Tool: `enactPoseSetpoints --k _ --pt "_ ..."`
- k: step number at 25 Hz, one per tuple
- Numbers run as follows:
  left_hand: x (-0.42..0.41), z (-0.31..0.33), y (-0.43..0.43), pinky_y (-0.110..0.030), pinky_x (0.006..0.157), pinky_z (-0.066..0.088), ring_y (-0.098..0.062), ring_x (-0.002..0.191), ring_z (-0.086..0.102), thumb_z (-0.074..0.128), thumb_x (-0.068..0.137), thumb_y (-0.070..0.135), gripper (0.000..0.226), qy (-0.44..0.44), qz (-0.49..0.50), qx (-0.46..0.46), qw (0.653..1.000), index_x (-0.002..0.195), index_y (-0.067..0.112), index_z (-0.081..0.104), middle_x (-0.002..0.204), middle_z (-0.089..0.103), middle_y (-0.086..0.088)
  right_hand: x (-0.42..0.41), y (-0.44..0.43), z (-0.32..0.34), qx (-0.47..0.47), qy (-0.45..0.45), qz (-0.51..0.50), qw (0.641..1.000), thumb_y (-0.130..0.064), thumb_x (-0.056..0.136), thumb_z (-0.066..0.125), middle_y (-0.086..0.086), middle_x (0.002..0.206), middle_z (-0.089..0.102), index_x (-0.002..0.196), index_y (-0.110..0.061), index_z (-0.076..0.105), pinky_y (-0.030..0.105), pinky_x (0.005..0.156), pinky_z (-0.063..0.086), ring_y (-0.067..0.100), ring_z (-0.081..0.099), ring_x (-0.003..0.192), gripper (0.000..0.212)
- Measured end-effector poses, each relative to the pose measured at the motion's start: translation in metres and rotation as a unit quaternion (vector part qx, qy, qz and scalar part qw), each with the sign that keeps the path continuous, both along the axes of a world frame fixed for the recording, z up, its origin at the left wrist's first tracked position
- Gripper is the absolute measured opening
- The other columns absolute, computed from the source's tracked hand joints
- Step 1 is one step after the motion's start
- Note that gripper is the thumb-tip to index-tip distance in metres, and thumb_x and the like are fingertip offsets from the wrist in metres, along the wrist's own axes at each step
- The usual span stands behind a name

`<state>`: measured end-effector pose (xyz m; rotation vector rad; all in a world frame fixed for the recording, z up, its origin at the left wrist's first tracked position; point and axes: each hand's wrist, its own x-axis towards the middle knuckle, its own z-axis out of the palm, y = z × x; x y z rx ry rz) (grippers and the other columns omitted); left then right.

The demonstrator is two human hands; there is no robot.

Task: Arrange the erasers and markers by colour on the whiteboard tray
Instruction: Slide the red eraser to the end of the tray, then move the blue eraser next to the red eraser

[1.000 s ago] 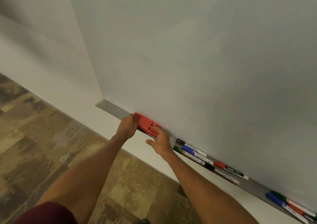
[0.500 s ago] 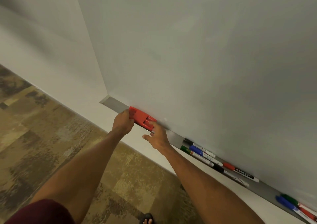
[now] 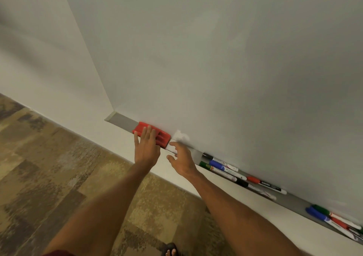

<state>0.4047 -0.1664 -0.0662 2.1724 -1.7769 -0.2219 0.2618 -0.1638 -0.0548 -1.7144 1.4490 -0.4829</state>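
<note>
Red eraser [image 3: 151, 134]: on whiteboard tray [image 3: 121, 120], near its left end | left hand [image 3: 146, 147]: flat, fingers spread over eraser | right hand [image 3: 181, 160]: loosely spread, empty, beside eraser | markers [image 3: 225, 167]: further right on tray

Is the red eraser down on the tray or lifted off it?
Down on the tray. The red eraser lies flat near its left end, with the left hand's fingers spread flat on top.

On the tray [image 3: 122, 120] below the whiteboard [image 3: 216, 59]: eraser [image 3: 164, 136] near the left end under the left hand [image 3: 146, 147], markers [image 3: 225, 166] further right.
</note>
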Motion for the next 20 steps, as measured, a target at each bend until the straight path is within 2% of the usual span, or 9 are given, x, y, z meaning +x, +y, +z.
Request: enactPoseSetpoints --k 4,7,10,13,20 --pt "-0.054 -0.014 0.024 -0.042 0.118 -0.011 -0.022 0.148 0.013 0.051 0.091 0.020 0.065 -0.051 -0.126 0.009 0.991 0.149 0.010 0.024 0.158 0.023 -0.009 -0.040 0.018 0.000 -0.105 0.139 0.056 0.983 -0.023 0.094 0.055 0.005 0.146 0.043 0.136 -0.018 0.044 0.034 0.108 0.041 0.021 0.040 0.136 0.044" --pt "-0.086 -0.023 0.035 -0.042 0.114 -0.016 -0.023 0.149 0.002 0.048 0.093 0.027 0.070 -0.061 -0.183 0.063 0.979 0.152 0.013 0.011 0.161 0.010 -0.007 -0.075 0.029 0.001 -0.174 0.258 0.113 0.944 -0.032 0.096 0.050 0.008 0.154 0.032 0.145 -0.014 0.032 0.039 0.114 0.032 0.023 0.029 0.143 0.055" --pt "-0.107 -0.029 0.041 -0.046 0.115 -0.015 -0.025 0.148 -0.014 0.049 0.090 0.028 0.083 -0.069 -0.189 0.137 0.970 0.151 0.014 -0.005 0.161 -0.009 -0.006 -0.108 0.038 -0.003 -0.173 0.332 0.154 0.914 -0.041 0.097 0.044 0.011 0.160 0.013 0.150 -0.009 0.012 0.042 0.121 0.015 0.026 0.012 0.149 0.070" --pt "-0.117 -0.028 0.044 -0.050 0.116 -0.012 -0.029 0.146 -0.019 0.050 0.087 0.023 0.088 -0.079 -0.185 0.170 0.965 0.151 0.013 -0.009 0.160 -0.015 -0.007 -0.136 0.045 -0.012 -0.147 0.372 0.158 0.903 -0.045 0.097 0.040 0.008 0.162 -0.002 0.151 -0.012 -0.002 0.042 0.122 0.002 0.025 -0.003 0.150 0.076" --pt "-0.123 -0.024 0.044 -0.051 0.116 -0.010 -0.032 0.146 -0.018 0.054 0.088 0.024 0.089 -0.090 -0.174 0.192 0.962 0.151 0.012 -0.008 0.160 -0.016 -0.008 -0.176 0.059 -0.029 -0.128 0.370 0.143 0.909 -0.043 0.097 0.042 0.001 0.162 -0.008 0.151 -0.020 -0.007 0.039 0.114 -0.014 0.024 -0.011 0.149 0.076"
